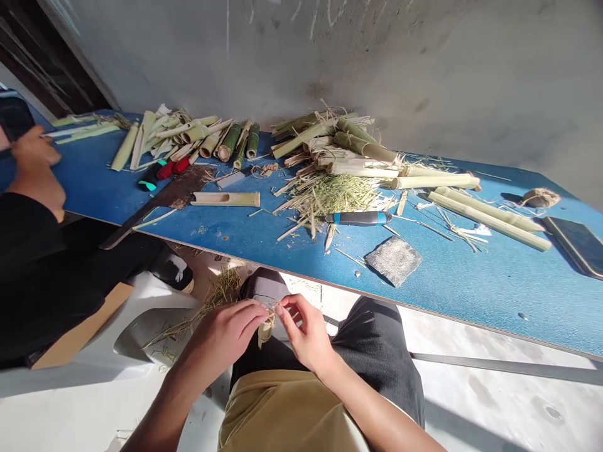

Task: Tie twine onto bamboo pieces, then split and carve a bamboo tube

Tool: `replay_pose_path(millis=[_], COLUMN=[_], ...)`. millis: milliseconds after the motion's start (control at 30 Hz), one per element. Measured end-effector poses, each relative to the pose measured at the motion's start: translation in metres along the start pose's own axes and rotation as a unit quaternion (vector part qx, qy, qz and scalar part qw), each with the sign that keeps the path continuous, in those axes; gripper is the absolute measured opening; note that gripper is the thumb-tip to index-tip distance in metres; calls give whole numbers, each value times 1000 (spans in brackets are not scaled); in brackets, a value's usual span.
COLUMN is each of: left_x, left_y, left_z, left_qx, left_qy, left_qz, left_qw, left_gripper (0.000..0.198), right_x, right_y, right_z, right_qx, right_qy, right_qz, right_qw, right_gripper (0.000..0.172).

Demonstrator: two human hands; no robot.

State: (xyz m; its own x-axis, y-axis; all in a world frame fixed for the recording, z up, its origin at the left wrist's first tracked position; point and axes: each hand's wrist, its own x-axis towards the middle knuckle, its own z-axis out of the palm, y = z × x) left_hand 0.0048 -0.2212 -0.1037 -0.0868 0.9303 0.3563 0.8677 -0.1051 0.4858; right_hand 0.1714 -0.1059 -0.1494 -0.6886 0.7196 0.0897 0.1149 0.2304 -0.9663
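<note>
In the head view, low in front of us and between our knees, we have a small, pale green bamboo piece (265,334) with thin, pale fibrous strands (270,316) at its top, held off the blue, flat-topped desk (471,301). The step in hand appears to be fine fingertip work on these strands; the next move seems to call for a steady grip and a light, exact pinch. Our left hand (238,323) is nearly closed, fingers curled together and grasping the piece near its top; its thumb is hidden. Our right hand (306,333) pinches the strands between thumb and forefinger, its other fingers loosely bent. On the desk ahead lies a grey-and-blue tool handle (358,218), near a grey, square, rough-faced sheet (394,260).
</note>
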Motion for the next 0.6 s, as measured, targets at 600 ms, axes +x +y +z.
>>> replay_pose_path(millis=[600], left_x=[-6], left_y=[8], left_z=[25], left_qx=[38], left_qy=[92], left_qz=[-36], left_qw=[994], left_gripper=[16], right_x=[0], right_y=[-14], right_z=[-15], right_qx=[-225], right_qy=[9], right_qz=[-212], right_qw=[951], right_gripper=[18])
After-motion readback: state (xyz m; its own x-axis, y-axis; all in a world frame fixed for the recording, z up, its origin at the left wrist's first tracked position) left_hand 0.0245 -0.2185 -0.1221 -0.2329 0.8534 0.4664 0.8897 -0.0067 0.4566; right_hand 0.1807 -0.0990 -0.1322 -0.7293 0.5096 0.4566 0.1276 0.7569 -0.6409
